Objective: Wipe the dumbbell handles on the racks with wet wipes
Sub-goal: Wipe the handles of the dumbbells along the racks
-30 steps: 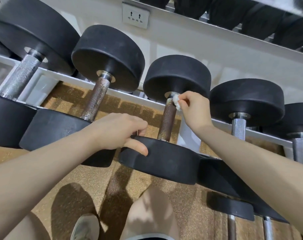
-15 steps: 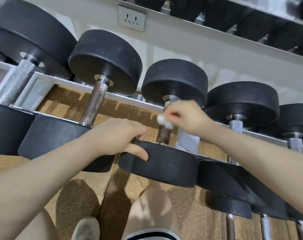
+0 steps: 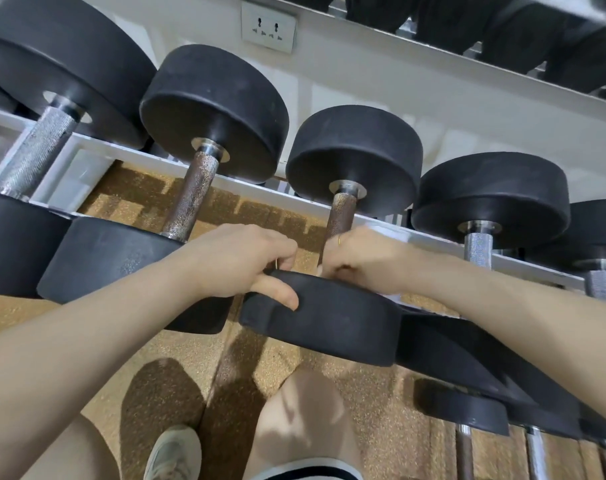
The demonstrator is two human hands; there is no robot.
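A black dumbbell lies across the white rack (image 3: 97, 147), its rusty brown handle (image 3: 339, 216) running from the far head down to the near head (image 3: 329, 323). My right hand (image 3: 360, 259) is curled round the low end of that handle, just above the near head; only a sliver of the white wet wipe (image 3: 319, 270) shows under its fingers. My left hand (image 3: 239, 261) grips the rim of the near head, thumb on the outer face and fingers curled over the edge.
Neighbouring dumbbells lie on both sides: a brown-handled one (image 3: 194, 199) to the left, a silver-handled one (image 3: 478, 244) to the right. A lower rack row (image 3: 467, 410) sits at bottom right. My knee and shoe are over the cork-coloured floor (image 3: 381, 427). A wall socket (image 3: 268, 26) is above.
My right hand has slid with the wipe down the handle, from the far head to the near head. My left hand has stayed on the near head's rim.
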